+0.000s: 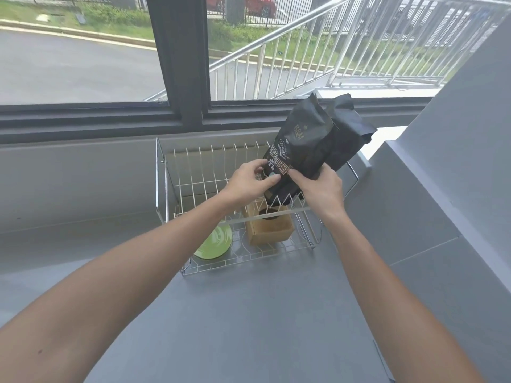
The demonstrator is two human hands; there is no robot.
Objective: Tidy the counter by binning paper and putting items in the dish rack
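A wire dish rack [166, 189] stands on the grey counter against the wall below the window. Over its right half, two black coffee bags [309, 139] lean tilted to the right, their lower ends down in the rack's upper tier. My left hand [249, 183] grips the front bag's lower left edge. My right hand [320, 186] holds the bags' bottom from the right. On the rack's lower tier lie a green plate [214, 243] on the left and a brown cardboard box [269, 230] with a dark round opening on the right.
The grey counter [249, 313] stretches in front of the rack. A grey sloped wall [456, 161] rises at the right. A dark-framed window [182, 78] runs behind the rack, with a road and railings outside.
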